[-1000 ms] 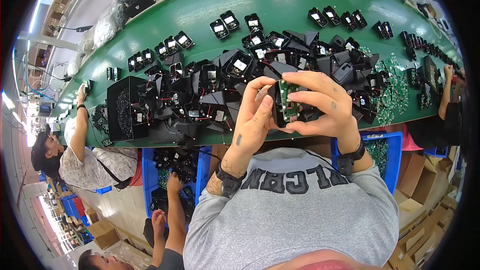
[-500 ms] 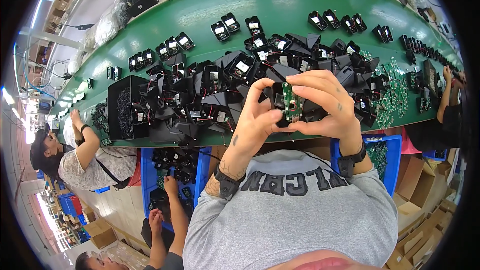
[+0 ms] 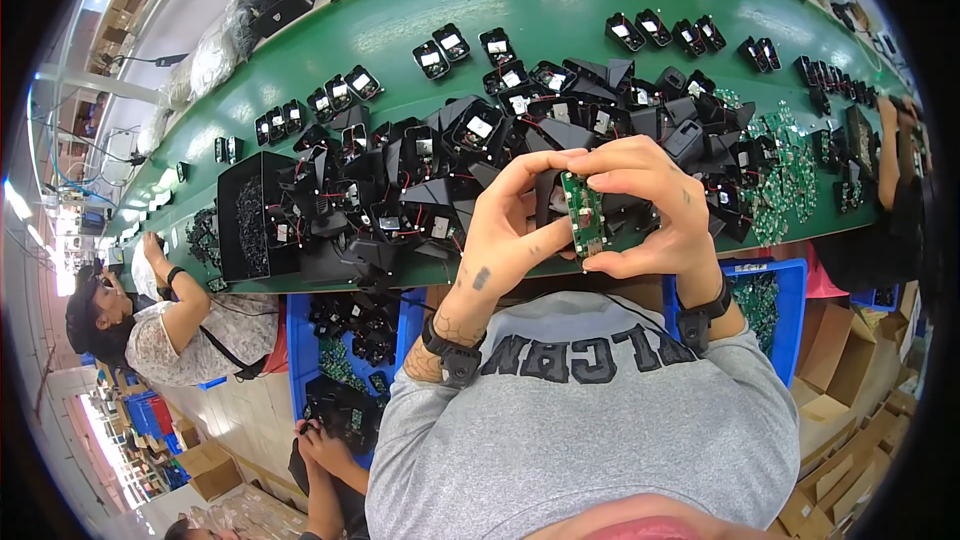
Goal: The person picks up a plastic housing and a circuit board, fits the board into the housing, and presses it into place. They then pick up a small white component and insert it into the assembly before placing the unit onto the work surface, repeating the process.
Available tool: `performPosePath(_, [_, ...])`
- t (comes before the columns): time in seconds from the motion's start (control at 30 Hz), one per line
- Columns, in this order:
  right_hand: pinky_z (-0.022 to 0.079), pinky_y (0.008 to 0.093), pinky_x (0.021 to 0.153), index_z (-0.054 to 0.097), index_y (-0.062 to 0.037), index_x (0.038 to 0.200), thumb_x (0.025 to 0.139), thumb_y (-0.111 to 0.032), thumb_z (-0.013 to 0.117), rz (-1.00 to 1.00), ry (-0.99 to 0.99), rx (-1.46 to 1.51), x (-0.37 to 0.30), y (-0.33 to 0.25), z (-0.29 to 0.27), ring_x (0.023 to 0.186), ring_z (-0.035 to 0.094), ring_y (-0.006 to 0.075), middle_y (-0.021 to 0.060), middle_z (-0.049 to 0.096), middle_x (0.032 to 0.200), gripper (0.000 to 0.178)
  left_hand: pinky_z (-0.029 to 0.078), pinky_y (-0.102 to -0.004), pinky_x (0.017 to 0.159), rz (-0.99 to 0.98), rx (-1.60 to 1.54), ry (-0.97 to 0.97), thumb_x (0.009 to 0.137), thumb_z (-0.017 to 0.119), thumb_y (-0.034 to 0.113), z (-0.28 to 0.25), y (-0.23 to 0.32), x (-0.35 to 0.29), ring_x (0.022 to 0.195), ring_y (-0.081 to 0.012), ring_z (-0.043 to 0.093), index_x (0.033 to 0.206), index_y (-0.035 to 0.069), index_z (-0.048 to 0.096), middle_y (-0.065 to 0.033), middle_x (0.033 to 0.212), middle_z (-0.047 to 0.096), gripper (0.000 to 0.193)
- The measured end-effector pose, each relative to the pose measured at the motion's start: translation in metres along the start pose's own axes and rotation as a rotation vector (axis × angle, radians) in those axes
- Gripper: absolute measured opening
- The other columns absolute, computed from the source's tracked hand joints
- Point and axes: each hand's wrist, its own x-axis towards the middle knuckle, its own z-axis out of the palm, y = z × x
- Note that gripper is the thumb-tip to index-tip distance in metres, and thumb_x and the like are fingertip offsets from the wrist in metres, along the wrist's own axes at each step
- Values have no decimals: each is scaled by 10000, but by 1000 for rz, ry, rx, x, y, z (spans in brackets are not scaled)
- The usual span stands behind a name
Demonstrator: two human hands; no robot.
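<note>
A narrow green circuit board (image 3: 585,215) stands upright between my hands, above the table's near edge. My right hand (image 3: 660,205) curls round it, fingers at its top end and thumb at its bottom end. On the other side, my left hand (image 3: 505,225) is closed, its thumb against the board's left edge. Part of a black plastic housing (image 3: 546,198) shows inside the left hand's curl; the rest is hidden by fingers and board. Just beyond lies a heap of black housings (image 3: 430,195) with red wires and white parts.
Loose green boards (image 3: 780,175) are piled right of the heap. A black box (image 3: 226,240) of small dark parts stands left. Small open housings (image 3: 430,60) line the green table's far side. Blue bins (image 3: 410,325) flank me. Co-workers sit at left, and one person's hands (image 3: 325,450) are at lower left.
The board has turned slightly between my hands, and my left thumb has moved in to its edge. The lower-left person's hands have drawn back from the blue bin and come together.
</note>
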Motion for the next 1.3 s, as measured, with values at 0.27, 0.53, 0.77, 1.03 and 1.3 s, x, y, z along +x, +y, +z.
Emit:
performPosePath(0.27, [487, 434, 863, 597, -52, 1067, 550, -222, 873, -84, 25, -180, -6, -6, 3, 992, 617, 327, 179, 640, 1121, 610, 465, -285, 929, 118, -21, 62, 811, 632, -56, 6, -9, -1, 1074, -154, 563, 1243, -29, 521, -114, 1201, 578, 447])
performPosePath(0.53, [463, 473, 923, 627, -67, 1018, 567, -222, 851, -92, -61, -348, -6, -8, 6, 1037, 606, 314, 126, 641, 1136, 527, 463, -279, 922, 38, -174, 104, 806, 573, -57, 9, -16, 0, 1067, -133, 568, 1399, 12, 399, -106, 1200, 584, 622])
performPosePath(0.77, [435, 510, 953, 650, -70, 955, 548, -217, 850, -41, -58, -342, -6, -8, 7, 1021, 607, 309, 112, 639, 1131, 477, 541, -270, 774, -166, -386, -14, 767, 465, -64, 3, -7, -3, 927, -101, 610, 1467, 77, 287, -77, 1157, 574, 736])
performPosePath(1.03, [423, 517, 986, 653, -65, 935, 533, -114, 819, -9, -91, -340, -5, -16, 1, 1083, 597, 311, 96, 638, 1101, 437, 546, -343, 867, -143, -356, -23, 728, 435, -7, 10, 4, -7, 1074, -179, 580, 1474, 75, 258, -124, 1269, 510, 771])
performPosePath(1.3, [401, 520, 1013, 632, -60, 955, 570, -83, 812, -17, -181, -411, -2, -19, -3, 1122, 579, 312, 106, 611, 1178, 426, 522, -278, 870, -151, -322, 3, 717, 434, -19, 9, 0, -8, 1058, -141, 564, 1474, 70, 267, -98, 1225, 537, 780])
